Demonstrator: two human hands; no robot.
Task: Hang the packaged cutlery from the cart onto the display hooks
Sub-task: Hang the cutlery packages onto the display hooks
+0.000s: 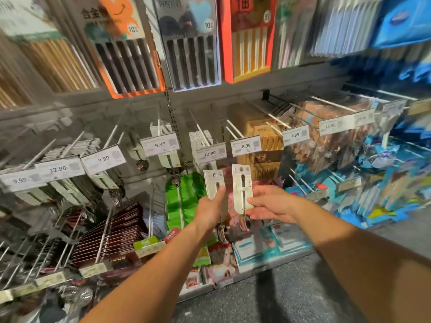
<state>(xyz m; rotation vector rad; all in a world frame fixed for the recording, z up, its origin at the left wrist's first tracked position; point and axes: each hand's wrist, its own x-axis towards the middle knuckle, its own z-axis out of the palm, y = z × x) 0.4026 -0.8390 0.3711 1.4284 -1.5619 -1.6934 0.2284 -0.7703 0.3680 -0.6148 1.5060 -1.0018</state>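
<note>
Both arms reach forward, left hand (pixel 211 209) and right hand (pixel 271 205) gripping.

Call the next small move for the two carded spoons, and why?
Probably lift the right hand's carded spoon toward the 12.90 hook: both cards sit below the tags, unhung; the left hand holds the other card.

I hold two carded spoons upright, side by side, below the 12.90 and 8.99 hooks. The left spoon (pixel 214 185) is on a pale card with a hang hole at the top, its dark bowl hanging low. The right spoon (pixel 243 187), just beside it, shows a black handle and a coppery bowl at the bottom. My fingers (pixel 253 201) pinch its card edge.
</note>
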